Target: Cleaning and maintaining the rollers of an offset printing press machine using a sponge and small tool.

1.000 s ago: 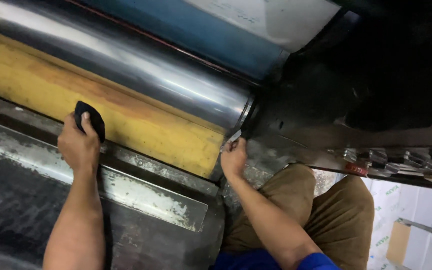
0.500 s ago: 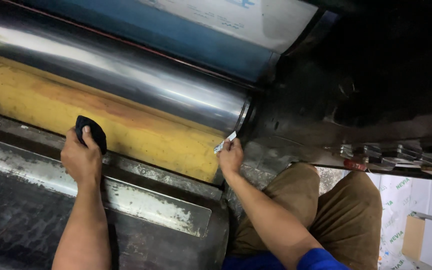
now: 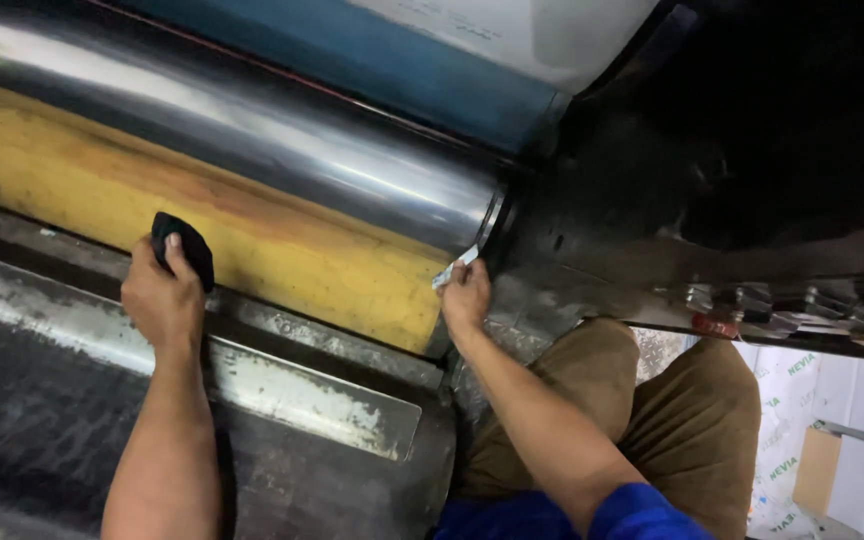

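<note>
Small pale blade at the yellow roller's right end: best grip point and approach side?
Grip the blade by its lower near end, coming from below, as the right hand does now. It is thin and slants up-right, tip against the yellow roller end, so only the near end looks free.

A glossy, smooth steel cylinder [image 3: 282, 150] lies beyond a matt, stained yellow rubber roller [image 3: 202, 220], near a worn, scuffed metal guard plate [image 3: 292, 390] and a soft black cloth pad [image 3: 184, 248].

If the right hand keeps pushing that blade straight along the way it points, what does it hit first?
Probably the end of the shiny steel roller, just past the yellow roller: the right hand aims the small blade up at it. Depth is unclear.
</note>
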